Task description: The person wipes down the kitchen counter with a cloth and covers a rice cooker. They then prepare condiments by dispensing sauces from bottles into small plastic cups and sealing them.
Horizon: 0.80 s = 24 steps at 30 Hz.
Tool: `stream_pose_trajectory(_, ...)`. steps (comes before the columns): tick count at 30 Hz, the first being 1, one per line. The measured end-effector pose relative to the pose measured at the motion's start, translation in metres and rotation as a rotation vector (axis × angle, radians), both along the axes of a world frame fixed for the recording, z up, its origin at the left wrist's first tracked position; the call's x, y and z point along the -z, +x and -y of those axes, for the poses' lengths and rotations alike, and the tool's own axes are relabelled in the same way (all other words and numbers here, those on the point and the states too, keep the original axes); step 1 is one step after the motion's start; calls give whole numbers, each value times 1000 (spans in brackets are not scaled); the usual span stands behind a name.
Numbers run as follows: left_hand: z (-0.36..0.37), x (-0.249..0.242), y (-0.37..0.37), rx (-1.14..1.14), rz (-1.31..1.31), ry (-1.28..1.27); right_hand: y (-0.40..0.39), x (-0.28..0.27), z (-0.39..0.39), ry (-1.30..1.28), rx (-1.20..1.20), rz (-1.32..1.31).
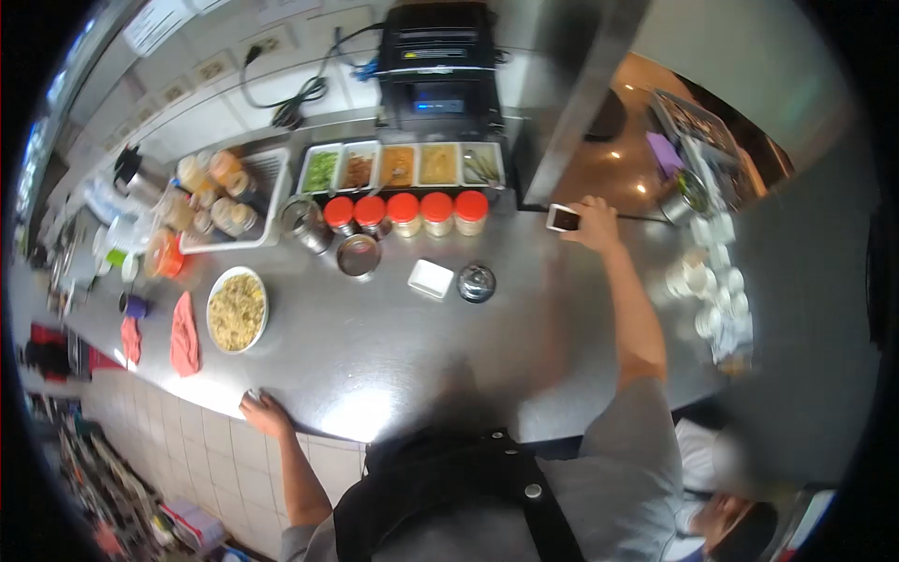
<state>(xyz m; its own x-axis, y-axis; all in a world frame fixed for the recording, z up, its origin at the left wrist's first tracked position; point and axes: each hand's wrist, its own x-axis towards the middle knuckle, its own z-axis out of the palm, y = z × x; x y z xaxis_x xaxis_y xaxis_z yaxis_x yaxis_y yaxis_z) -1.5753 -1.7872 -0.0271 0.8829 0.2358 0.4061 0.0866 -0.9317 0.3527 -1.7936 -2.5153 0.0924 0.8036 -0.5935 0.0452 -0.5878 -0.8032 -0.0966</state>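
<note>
My right hand (pixel 594 225) is closed on a small dark-screened device with a white edge (pixel 563 218), at the back right of the steel counter (pixel 375 323). At the counter's front left edge, my left hand (pixel 266 413) is closed round a small silvery object (pixel 254 395), too small to name. Up and left of that hand stands a white bowl (pixel 213 323) of rice-like food (pixel 236 312). A white square dish (pixel 431 279) and a shiny metal lid or bowl (pixel 476 282) lie between my hands, nearer the back.
Red-lidded jars (pixel 404 214) line the back below food trays (pixel 400 167) and a black machine (pixel 440 80). Bottles fill a white bin (pixel 274 201) at left, near pink cloths (pixel 184 337). White cups (pixel 698 278) stand right. Another person (pixel 716 515) is at lower right.
</note>
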Motion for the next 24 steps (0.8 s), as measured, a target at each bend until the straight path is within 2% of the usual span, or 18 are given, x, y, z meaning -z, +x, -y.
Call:
stream_pose_trajectory(4,17,-20,-6,-46,-58,-31,20,20,67,53,56,11)
stream_pose_trajectory(6,10,-3,-1,-52,4,-68,34,36,92,65,77,4)
stream_pose_trajectory(7,4,8,1,-28,48,7,41,43,102,62,89,12)
stream_pose_trajectory(9,22,11,5,-125,55,-35,56,58,121,118,113,-16)
stream_pose_trajectory(10,31,17,4,-62,92,-22,61,70,131,123,86,-17)
stream_pose_trajectory(11,42,22,4,-1,30,-133,65,85,139,100,122,20)
stream_pose_trajectory(14,116,2,-20,150,-60,-245,79,98,146,125,156,53)
stream_pose_trajectory(15,136,14,-28,317,34,-183,80,97,144,169,172,60)
stream_pose_trajectory(16,160,13,-34,439,15,-177,81,94,138,145,179,24)
stream_pose_trajectory(17,189,-20,-36,591,-271,-352,80,91,130,145,177,22)
stream_pose_trajectory(18,212,12,-40,724,-190,-300,76,87,119,114,234,54)
stream_pose_trajectory(19,241,-6,-52,856,-317,-304,73,84,109,80,291,88)
stream_pose_trajectory(21,285,-12,-81,1170,-352,-317,59,83,92,73,350,145)
stream_pose_trajectory(22,292,-20,-94,1340,-353,-295,49,83,83,72,408,201)
stream_pose_trajectory(24,279,-21,-110,1421,-312,-219,24,81,63,55,367,279)
